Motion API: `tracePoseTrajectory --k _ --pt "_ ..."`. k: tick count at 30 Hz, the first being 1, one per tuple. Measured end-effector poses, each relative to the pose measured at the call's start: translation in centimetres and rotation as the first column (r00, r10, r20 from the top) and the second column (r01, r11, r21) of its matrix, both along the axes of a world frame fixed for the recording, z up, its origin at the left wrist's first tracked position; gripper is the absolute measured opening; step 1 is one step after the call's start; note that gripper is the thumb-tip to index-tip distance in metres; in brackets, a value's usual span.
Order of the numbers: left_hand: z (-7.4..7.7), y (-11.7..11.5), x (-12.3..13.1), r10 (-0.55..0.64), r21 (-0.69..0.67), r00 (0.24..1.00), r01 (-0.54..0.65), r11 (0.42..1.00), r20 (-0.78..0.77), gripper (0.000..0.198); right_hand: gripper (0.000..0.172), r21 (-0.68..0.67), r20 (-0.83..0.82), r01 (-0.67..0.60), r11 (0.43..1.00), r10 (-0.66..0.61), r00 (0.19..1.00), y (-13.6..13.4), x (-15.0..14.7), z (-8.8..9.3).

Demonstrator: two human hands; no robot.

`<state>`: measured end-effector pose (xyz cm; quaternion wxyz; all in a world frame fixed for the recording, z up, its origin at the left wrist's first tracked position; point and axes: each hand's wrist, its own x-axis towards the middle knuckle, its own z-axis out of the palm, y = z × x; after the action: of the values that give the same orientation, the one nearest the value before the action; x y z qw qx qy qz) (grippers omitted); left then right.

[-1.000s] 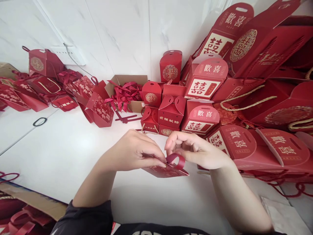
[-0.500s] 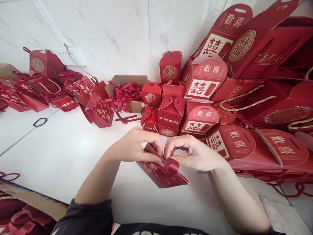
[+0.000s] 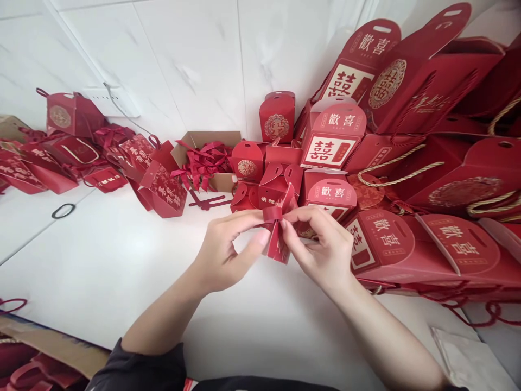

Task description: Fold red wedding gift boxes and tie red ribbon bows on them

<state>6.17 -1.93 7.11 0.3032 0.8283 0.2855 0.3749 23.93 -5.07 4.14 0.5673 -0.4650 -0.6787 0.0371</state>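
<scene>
A small red paper gift box (image 3: 279, 247) with pale patterning is held upright over the white table, seen edge-on. A short dark red ribbon loop (image 3: 272, 215) stands at its top. My left hand (image 3: 228, 252) grips the box from the left, index fingertip at the loop and thumb lower against the side. From the right, my right hand (image 3: 323, 244) pinches the top beside the ribbon between thumb and index finger. The fingertips partly hide where ribbon and box meet.
Behind my hands, an open cardboard box (image 3: 211, 142) holds red ribbons, with ribbon pieces (image 3: 209, 202) lying in front. Red gift boxes (image 3: 160, 184) line the left. Stacked red boxes (image 3: 331, 149) crowd the right. A black ring (image 3: 64, 210) lies on the table (image 3: 122, 266).
The gift box has moved up and away from me and turned from slanted to upright, edge-on. My left thumb has come away from the ribbon; my right hand has shifted its pinch.
</scene>
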Motion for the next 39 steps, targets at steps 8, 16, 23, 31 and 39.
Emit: tracePoseTrajectory --k 8,16,23,31,39 --pt "0.5 -0.3 0.1 0.128 -0.052 0.976 -0.139 0.989 -0.176 0.012 0.009 0.148 0.216 0.037 0.988 -0.068 0.974 0.5 0.0 -1.9" --pt "0.2 1.4 -0.5 0.122 -0.138 0.967 -0.155 0.978 -0.223 0.013 0.004 0.012 0.239 -0.024 1.0 0.021 0.971 0.2 -0.4 -1.2" --pt "-0.3 2.4 -0.3 -0.009 -0.22 0.916 -0.087 0.972 -0.402 0.02 0.008 -0.266 -0.015 -0.227 0.937 0.232 0.973 1.1 0.2 -1.0" --pt "-1.1 3.9 -0.5 -0.083 -0.312 0.937 -0.029 0.95 -0.339 0.022 0.015 -0.362 -0.433 -0.362 0.859 0.189 0.882 2.7 0.1 -2.7" --pt "-2.2 4.7 -0.3 -0.091 -0.263 0.914 -0.018 0.965 -0.396 0.02 0.013 -0.398 -0.41 -0.385 0.833 0.214 0.886 3.4 0.2 -3.6"
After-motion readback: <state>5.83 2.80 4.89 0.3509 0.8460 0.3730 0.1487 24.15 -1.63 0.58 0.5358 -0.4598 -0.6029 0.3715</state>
